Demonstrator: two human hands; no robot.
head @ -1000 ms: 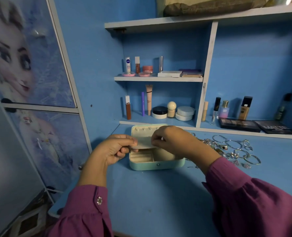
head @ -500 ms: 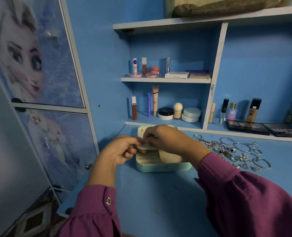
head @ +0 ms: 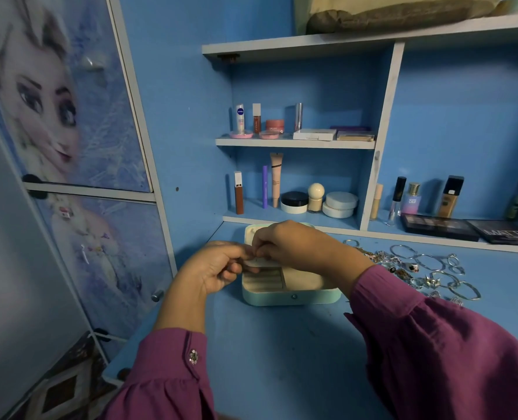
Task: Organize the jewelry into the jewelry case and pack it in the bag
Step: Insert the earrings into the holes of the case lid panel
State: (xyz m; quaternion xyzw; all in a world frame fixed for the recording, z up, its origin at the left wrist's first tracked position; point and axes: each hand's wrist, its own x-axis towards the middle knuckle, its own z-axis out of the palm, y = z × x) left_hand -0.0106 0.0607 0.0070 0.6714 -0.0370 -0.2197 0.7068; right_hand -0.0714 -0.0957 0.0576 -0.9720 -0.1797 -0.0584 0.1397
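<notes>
Two hands meet over the open jewelry case (head: pixel 291 294), a small mint-green box with a cream lining that sits on the blue desk (head: pixel 282 359) just in front of the lower shelf. The left hand (head: pixel 213 268) has its fingers curled, thumb and forefinger pinched together at the case's left rear corner; the right hand (head: pixel 288 245) reaches across from the other side, its fingers curled too, their tips touching those of the left. Something small and pale seems to lie between the fingertips (too small to tell what it is). The case's lid (head: pixel 250 233) stands up behind the hands, mostly hidden by them. Inside, a ridged ring section fills the left part and a plain compartment the right.

To the right of the case, a loose spread of jewelry (head: pixel 424 268) lies on the desk: silver bangles, rings and smaller pieces, near the right forearm in its purple sleeve (head: pixel 433 344). Cosmetics (head: pixel 294 198) stand on the shelves behind, and two dark palettes (head: pixel 439 230) lie flat at the right.
</notes>
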